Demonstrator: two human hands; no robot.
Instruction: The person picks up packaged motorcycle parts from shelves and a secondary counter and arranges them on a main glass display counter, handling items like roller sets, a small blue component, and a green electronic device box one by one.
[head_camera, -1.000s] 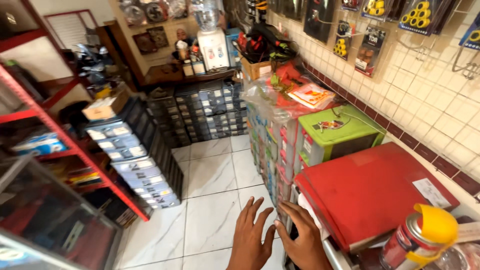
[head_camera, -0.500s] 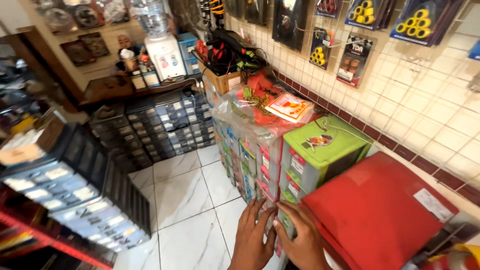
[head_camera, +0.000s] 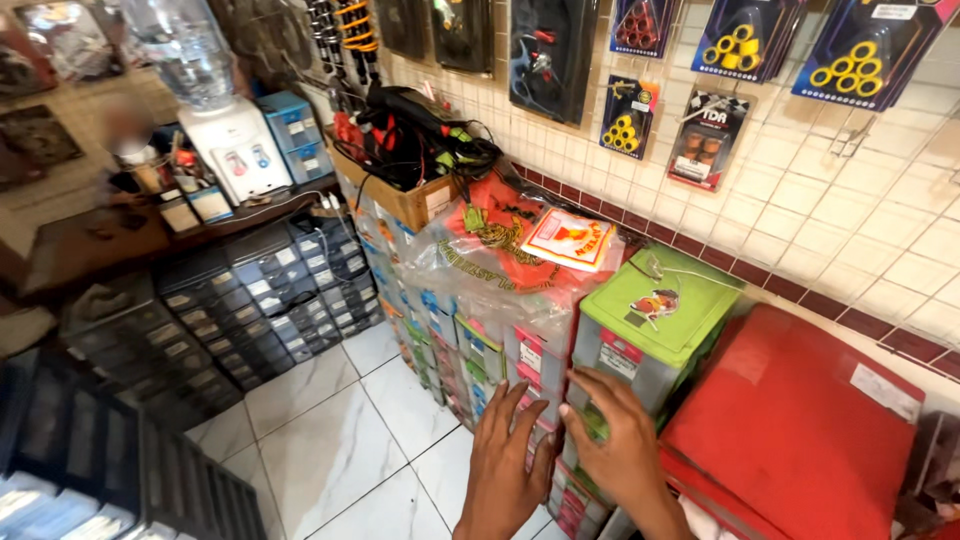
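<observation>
Your left hand (head_camera: 503, 462) and right hand (head_camera: 612, 438), fingers spread flat, grasping nothing, pressed against stacked small drawers (head_camera: 532, 368), beside a green-topped drawer box (head_camera: 662, 305), red case (head_camera: 800, 420) alongside

Both forearms rise from the bottom edge of the view, side by side and nearly touching. The left hand (head_camera: 503, 460) is held flat with its back to the camera, fingers straight, spread slightly and pointing up and away. The right hand (head_camera: 612, 435) lies just beside it, also open, its fingers fanned wider and angled up toward the left.
</observation>
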